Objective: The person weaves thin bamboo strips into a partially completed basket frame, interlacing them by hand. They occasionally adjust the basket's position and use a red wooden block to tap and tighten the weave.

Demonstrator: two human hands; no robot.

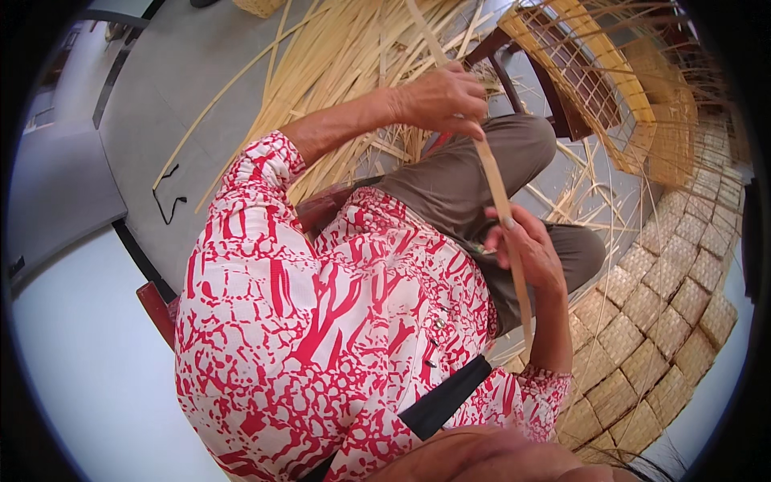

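A long, flat, pale bamboo strip runs from the top of the head view down past my lap, over my grey-brown trousers. My left hand grips it in the upper middle, fingers curled and thumb pressed at the strip. Lower and to the right, my right hand is closed round the same strip, thumb along it, other fingers partly hidden behind it. My red-and-white patterned sleeves show on both forearms.
Loose split strips lie heaped on the grey floor. At upper right stand a dark wooden stool and a yellow woven frame. Stacked small woven squares line the right side. A black cord lies at left.
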